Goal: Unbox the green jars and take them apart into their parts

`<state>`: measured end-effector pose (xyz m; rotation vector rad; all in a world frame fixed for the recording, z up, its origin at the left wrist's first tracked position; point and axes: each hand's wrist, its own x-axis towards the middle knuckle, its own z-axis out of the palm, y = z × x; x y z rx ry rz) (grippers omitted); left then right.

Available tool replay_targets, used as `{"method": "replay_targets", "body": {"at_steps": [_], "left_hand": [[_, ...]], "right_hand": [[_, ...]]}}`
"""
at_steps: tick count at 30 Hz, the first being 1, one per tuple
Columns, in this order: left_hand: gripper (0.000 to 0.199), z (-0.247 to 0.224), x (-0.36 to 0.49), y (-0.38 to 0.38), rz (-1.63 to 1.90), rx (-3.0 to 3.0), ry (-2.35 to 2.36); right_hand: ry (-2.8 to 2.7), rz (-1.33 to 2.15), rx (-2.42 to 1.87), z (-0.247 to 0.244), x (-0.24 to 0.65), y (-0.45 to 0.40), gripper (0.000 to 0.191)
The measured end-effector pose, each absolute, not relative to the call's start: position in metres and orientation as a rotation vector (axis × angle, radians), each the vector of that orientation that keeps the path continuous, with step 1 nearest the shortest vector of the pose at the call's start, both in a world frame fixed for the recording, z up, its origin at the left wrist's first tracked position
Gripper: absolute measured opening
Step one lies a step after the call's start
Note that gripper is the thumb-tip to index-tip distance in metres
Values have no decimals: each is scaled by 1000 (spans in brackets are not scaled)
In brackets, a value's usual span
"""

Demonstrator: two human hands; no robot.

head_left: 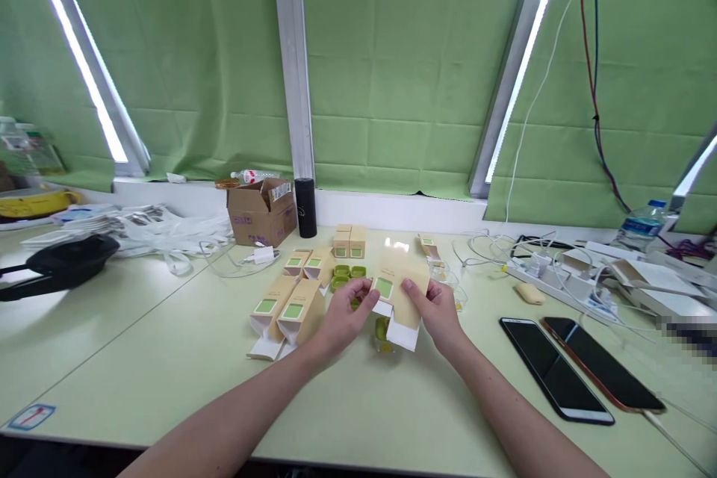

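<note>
Between my two hands is a flattened tan carton (404, 285) with a green label and white inner flaps, held above the table. My left hand (346, 311) pinches its left edge near the label. On the carton's right side, my right hand (441, 311) grips with the thumb on the front face. Just below it, a small green item in clear plastic (384, 334) lies on the table, partly covered. Several green containers (348, 275) sit behind my left hand. To the left stand tan cartons (301, 308) with white flaps open toward me.
Two closed tan cartons (349, 241) stand farther back, near a black tumbler (305, 208) and a cardboard box (261, 213). At right lie two phones (556, 370), an earbud case (529, 293) and a power strip (560, 287) with tangled cables. White straps (151, 231) are piled at left.
</note>
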<state>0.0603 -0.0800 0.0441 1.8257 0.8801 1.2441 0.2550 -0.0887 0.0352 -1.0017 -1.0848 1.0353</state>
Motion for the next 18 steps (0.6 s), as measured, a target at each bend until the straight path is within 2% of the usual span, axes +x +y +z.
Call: {"method": "replay_targets", "body": {"at_steps": [7,11,14,18], "left_hand": [[41,38,61,-74,1247,1656,822],[33,42,56,-72,1544,1742,901],[25,48,52,-72,1791,1896,927],[17,51,44,-73,1908,2205,948]], "right_hand": [[-1192,954,-846,29,258,-88,56],[-1220,894,-824,31,262,-87,53],[-1187,855,-858,31,263,-84,43],[-1092,891,-934,26,262,-78,31]]}}
